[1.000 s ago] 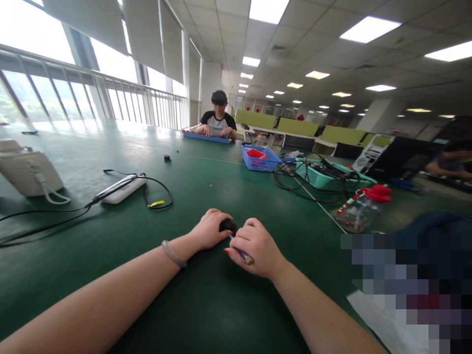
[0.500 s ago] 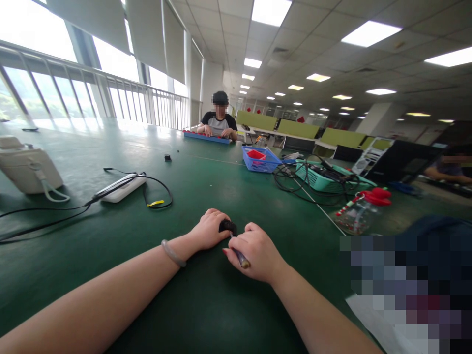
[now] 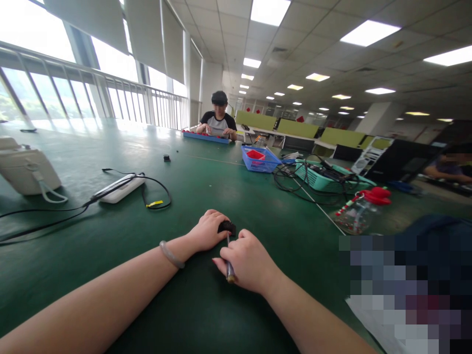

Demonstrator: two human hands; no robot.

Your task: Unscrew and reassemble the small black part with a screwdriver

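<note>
Green matting covers the long table (image 3: pixel 110 236), and right at the near edge both hands are locked in. The left hand (image 3: pixel 206 231) is curled down over a small black part (image 3: pixel 226 227), fingers closed on it and pinning it to the mat, a pale bracelet (image 3: pixel 171 254) on that wrist. The right hand (image 3: pixel 245 258) is fisted shut around a slim tool (image 3: pixel 229 269), its tip pointing up into the black part and its butt end poking out below the thumb. The two hands are almost touching. Risky spot, by my read: the part is tiny and mostly hidden under the fingertips, so a hard push could skid the tip off it and into the left fingers, or flick the part away across the smooth mat. Further out, a white device (image 3: pixel 118 189) with a looping black cable lies to the left, a clear bottle with a red cap (image 3: pixel 359 209) to the right, a blue basket (image 3: pixel 260 160) beyond, and another person (image 3: pixel 218 120) sits at the far end.
</note>
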